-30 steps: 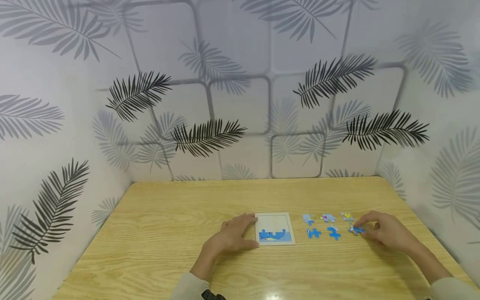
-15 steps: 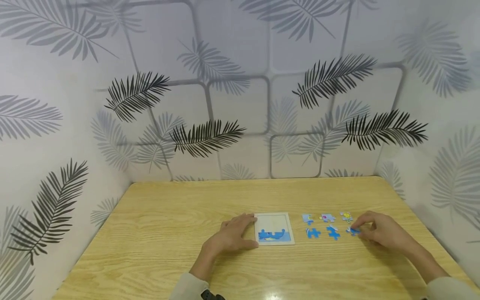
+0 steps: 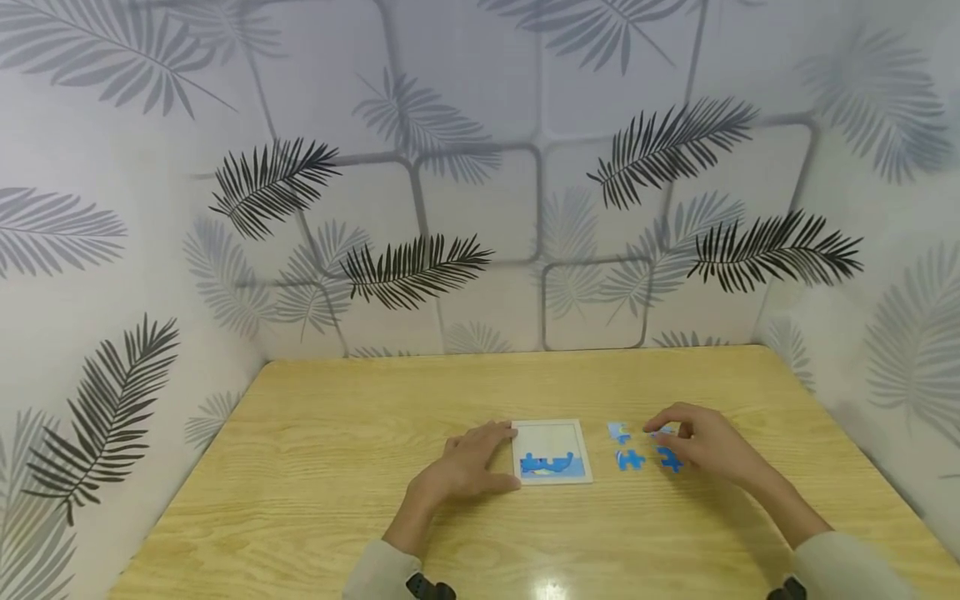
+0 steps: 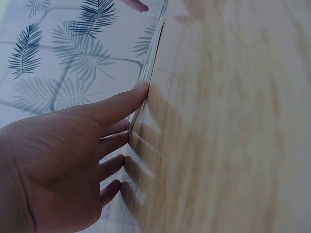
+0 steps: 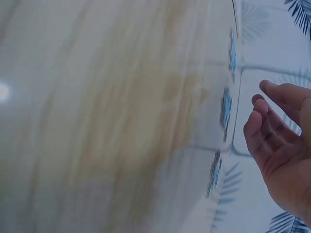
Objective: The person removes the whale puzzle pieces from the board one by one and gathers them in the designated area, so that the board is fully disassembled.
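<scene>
A small square puzzle tray with a pale rim lies on the table in the head view, blue pieces fitted along its lower part. My left hand rests at its left side, with thumb and index spread to its two left corners; the left wrist view shows fingertips right at the tray's thin edge. My right hand is over the loose puzzle pieces, thumb and fingers apart and loosely bent. Nothing shows between them in the right wrist view. Near its fingertips lies a blue puzzle piece; a lighter piece is partly covered.
Left of the right hand lie a pale blue puzzle piece and a blue puzzle piece. The rightmost pieces are hidden by the right hand in the head view. Behind the wooden table stands a leaf-patterned wall.
My right hand has left the rightmost blue piece and moved left over the middle pieces. The left hand stays at the tray. The head view has shifted slightly.
</scene>
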`<state>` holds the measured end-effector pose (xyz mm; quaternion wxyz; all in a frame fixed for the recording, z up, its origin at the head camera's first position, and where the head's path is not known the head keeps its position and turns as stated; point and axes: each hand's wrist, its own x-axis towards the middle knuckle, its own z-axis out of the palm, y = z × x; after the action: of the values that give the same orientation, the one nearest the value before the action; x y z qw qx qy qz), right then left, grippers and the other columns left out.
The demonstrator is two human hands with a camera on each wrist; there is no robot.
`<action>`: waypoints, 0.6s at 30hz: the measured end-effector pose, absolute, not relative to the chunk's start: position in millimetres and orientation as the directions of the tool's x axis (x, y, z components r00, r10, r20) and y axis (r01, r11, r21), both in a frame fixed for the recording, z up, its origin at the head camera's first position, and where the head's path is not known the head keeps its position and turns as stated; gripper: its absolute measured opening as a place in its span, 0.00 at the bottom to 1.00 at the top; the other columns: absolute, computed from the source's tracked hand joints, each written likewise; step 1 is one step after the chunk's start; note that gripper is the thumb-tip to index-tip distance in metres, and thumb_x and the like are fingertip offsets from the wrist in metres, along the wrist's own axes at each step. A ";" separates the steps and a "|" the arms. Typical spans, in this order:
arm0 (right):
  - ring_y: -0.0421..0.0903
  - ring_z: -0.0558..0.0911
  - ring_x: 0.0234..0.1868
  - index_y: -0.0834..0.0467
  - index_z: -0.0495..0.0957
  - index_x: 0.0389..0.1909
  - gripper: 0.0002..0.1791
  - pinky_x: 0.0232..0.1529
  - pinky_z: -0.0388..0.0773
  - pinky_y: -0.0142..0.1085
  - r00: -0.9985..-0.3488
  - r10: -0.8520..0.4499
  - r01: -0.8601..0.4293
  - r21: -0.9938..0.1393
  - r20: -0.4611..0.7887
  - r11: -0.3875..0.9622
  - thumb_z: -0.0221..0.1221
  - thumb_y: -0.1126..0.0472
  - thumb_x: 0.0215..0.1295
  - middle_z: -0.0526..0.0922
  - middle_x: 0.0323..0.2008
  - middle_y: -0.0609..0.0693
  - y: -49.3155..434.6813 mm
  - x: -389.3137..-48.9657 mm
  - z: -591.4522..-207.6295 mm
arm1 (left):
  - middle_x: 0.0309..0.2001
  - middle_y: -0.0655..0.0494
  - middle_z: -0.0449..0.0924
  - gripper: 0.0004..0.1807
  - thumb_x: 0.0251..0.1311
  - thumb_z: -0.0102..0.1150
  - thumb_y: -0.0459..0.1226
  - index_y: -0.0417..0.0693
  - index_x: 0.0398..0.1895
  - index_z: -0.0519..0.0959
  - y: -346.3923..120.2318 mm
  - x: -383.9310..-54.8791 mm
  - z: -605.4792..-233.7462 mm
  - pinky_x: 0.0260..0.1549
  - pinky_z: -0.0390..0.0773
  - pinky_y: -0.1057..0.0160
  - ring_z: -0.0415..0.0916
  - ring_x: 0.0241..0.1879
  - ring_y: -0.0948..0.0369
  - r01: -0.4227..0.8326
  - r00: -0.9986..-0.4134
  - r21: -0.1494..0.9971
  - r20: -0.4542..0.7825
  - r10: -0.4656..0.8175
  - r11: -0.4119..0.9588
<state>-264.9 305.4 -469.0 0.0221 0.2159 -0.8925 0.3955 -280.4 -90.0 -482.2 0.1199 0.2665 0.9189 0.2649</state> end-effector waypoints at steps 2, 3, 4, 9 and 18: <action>0.35 0.69 0.14 0.60 0.85 0.51 0.10 0.14 0.69 0.31 -0.895 -0.396 -0.417 -0.706 0.207 0.572 0.63 0.65 0.72 0.83 0.40 0.55 294.9 -267.3 -468.4 | 0.82 0.51 0.56 0.42 0.66 0.68 0.51 0.49 0.80 0.63 -89.8 -280.4 -481.2 0.72 0.51 0.32 0.50 0.81 0.44 0.426 -0.830 0.550 -0.079 0.552 0.719; 0.35 0.68 0.13 0.61 0.84 0.52 0.11 0.14 0.69 0.31 -0.891 -0.409 -0.416 -0.718 0.198 0.558 0.63 0.65 0.72 0.82 0.35 0.55 289.3 -268.3 -468.5 | 0.82 0.50 0.56 0.42 0.66 0.68 0.51 0.49 0.79 0.63 -89.7 -280.3 -481.1 0.71 0.51 0.32 0.50 0.81 0.44 0.428 -0.830 0.549 -0.076 0.553 0.718; 0.34 0.67 0.13 0.61 0.84 0.52 0.11 0.14 0.68 0.30 -0.884 -0.425 -0.421 -0.726 0.194 0.543 0.63 0.65 0.72 0.82 0.34 0.54 283.4 -269.5 -469.1 | 0.82 0.51 0.56 0.42 0.66 0.68 0.51 0.49 0.79 0.63 -89.7 -280.2 -480.9 0.71 0.51 0.32 0.50 0.81 0.44 0.428 -0.830 0.549 -0.076 0.553 0.718; 0.35 0.67 0.13 0.62 0.82 0.56 0.14 0.15 0.68 0.31 -0.852 -0.502 -0.416 -0.773 0.147 0.479 0.63 0.67 0.72 0.84 0.38 0.58 250.7 -276.5 -472.0 | 0.82 0.52 0.57 0.42 0.66 0.68 0.51 0.49 0.79 0.64 -89.6 -280.0 -480.5 0.72 0.51 0.32 0.51 0.81 0.46 0.428 -0.832 0.548 -0.071 0.550 0.719; 0.37 0.74 0.17 0.63 0.81 0.57 0.18 0.20 0.75 0.31 -0.789 -0.601 -0.459 -0.775 0.131 0.434 0.66 0.71 0.67 0.82 0.52 0.62 187.5 -279.5 -475.5 | 0.81 0.50 0.58 0.42 0.65 0.68 0.52 0.49 0.78 0.65 -90.3 -279.2 -486.4 0.69 0.52 0.29 0.52 0.80 0.42 0.451 -0.831 0.539 -0.036 0.555 0.711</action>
<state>-279.5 187.5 -475.5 -0.0823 0.3144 -0.8429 0.4289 -279.2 -90.3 -486.4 0.0978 0.2734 0.9198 0.2640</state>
